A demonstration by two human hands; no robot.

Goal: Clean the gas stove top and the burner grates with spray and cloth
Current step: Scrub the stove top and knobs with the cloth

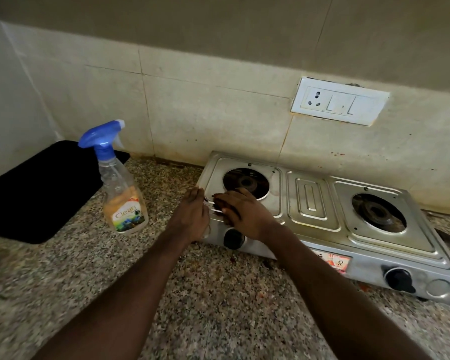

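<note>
Two grips meet at the stove's (312, 201) near left corner. The left grip (192, 216) lies along the stove's side edge with its fingers stretched out and blurred and its thumb hidden. The right grip (242, 211) rests flat on the steel top, fingers spread, holding nothing. Left of both, the spray bottle (120, 185) stands on the bench (218, 307). Beyond it, the frame cuts off a black mat (37, 193).

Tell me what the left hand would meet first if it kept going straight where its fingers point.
The left hand rests at the front left corner of the stove, fingers pointing away. Straight on, it would run along the left rim, then probably meet the tiled wall behind; depth is unclear.
</note>
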